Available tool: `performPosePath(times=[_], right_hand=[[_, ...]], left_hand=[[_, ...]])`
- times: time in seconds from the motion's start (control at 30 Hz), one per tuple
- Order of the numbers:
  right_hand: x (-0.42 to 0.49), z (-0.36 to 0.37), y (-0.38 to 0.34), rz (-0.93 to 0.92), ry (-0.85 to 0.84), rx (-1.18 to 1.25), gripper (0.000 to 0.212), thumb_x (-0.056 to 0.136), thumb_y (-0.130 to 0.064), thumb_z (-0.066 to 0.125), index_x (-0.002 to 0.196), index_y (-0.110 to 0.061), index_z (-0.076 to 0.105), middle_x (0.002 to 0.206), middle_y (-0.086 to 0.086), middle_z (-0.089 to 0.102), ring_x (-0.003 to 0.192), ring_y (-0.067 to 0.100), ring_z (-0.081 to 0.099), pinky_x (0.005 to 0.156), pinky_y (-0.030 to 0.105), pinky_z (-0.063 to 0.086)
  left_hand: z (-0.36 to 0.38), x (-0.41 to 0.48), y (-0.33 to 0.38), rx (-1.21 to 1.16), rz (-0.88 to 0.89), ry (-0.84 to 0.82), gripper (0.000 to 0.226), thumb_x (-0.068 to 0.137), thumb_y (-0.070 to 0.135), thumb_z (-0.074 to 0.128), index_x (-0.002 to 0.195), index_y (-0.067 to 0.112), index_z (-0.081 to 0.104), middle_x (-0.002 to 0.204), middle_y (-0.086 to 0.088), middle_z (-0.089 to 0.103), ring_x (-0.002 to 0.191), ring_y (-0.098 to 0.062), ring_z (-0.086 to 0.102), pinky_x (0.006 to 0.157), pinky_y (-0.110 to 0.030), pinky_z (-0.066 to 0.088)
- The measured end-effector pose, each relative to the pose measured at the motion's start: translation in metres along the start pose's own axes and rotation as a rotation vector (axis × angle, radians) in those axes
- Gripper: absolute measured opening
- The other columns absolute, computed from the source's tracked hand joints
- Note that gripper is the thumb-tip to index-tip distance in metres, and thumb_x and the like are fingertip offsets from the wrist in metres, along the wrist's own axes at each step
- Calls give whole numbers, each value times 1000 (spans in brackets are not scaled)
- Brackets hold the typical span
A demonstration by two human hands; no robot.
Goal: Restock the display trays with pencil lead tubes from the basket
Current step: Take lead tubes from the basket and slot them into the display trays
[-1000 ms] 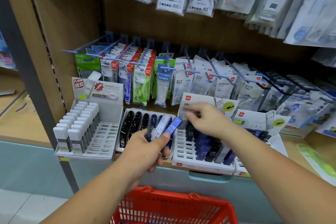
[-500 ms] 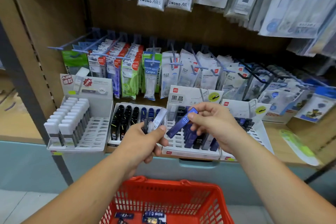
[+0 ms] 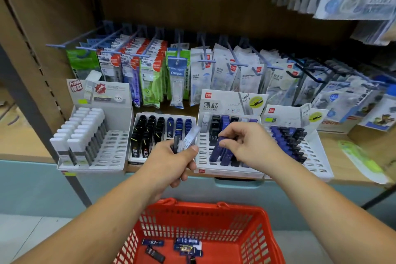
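Observation:
My left hand grips a small bunch of lead tubes, one clear and marked HB 0.5, one dark, in front of the trays. My right hand pinches the top of a blue tube that stands tilted in the white middle-right display tray. That tray holds black and blue tubes at its back and middle. A red basket sits below my arms with several blue and dark tubes on its bottom.
To the left stand a tray of black and blue tubes and a tray of white-capped tubes. Another white tray with blue tubes is at the right. Packets hang on pegs behind. A green packet lies on the shelf.
My right hand took a blue tube from the bunch in my left hand and lowered it into the middle-right tray. The view tilted down, showing more of the basket.

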State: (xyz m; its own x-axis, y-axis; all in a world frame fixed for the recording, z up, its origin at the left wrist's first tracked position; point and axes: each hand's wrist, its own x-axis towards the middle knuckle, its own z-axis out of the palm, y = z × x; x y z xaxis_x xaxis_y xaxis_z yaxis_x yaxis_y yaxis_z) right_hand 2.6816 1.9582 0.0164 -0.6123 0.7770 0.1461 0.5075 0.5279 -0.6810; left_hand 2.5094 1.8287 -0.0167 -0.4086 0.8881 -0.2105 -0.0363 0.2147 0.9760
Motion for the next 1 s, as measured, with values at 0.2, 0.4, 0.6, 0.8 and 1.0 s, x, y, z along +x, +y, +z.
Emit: performPosePath(times=[0.2,0.4,0.6,0.8,1.0], right_hand=[[8,3,6,0,-6,-77,25,88,-18,79,76,-37,67,67,-14,66,52,-3,53,61,22,44],[3,5,-5,17,-62,-369,10,86,-40,76,96,-40,76,91,-22,73,91,6,67,87,35,56],[9,3,-22,96,-4,338,19,88,-24,80,106,-18,77,84,3,76,53,15,59,57,24,50],[10,2,-36,78,-174,606,18,95,-2,66,111,-8,73,73,4,74,50,17,56,40,23,33],[21,8,-43,63,-159,535,9,91,2,72,97,-4,70,71,7,71,56,19,62,44,28,44]], left_hand=[[1,-3,0,13,-13,-23,21,101,27,66,104,8,62,69,-6,66,47,-15,47,43,-24,31],[1,-5,2,29,-17,-64,21,99,31,68,97,12,59,61,-2,53,47,-16,43,43,-23,28],[7,-11,6,25,22,-133,20,99,29,69,94,14,57,61,-3,45,48,-17,39,46,-25,25],[7,-8,10,15,2,-112,21,99,31,67,91,16,55,59,-1,41,49,-15,36,46,-24,24],[0,-2,9,-43,-10,-73,19,98,28,69,89,16,58,57,-2,44,46,-16,35,45,-22,23]])
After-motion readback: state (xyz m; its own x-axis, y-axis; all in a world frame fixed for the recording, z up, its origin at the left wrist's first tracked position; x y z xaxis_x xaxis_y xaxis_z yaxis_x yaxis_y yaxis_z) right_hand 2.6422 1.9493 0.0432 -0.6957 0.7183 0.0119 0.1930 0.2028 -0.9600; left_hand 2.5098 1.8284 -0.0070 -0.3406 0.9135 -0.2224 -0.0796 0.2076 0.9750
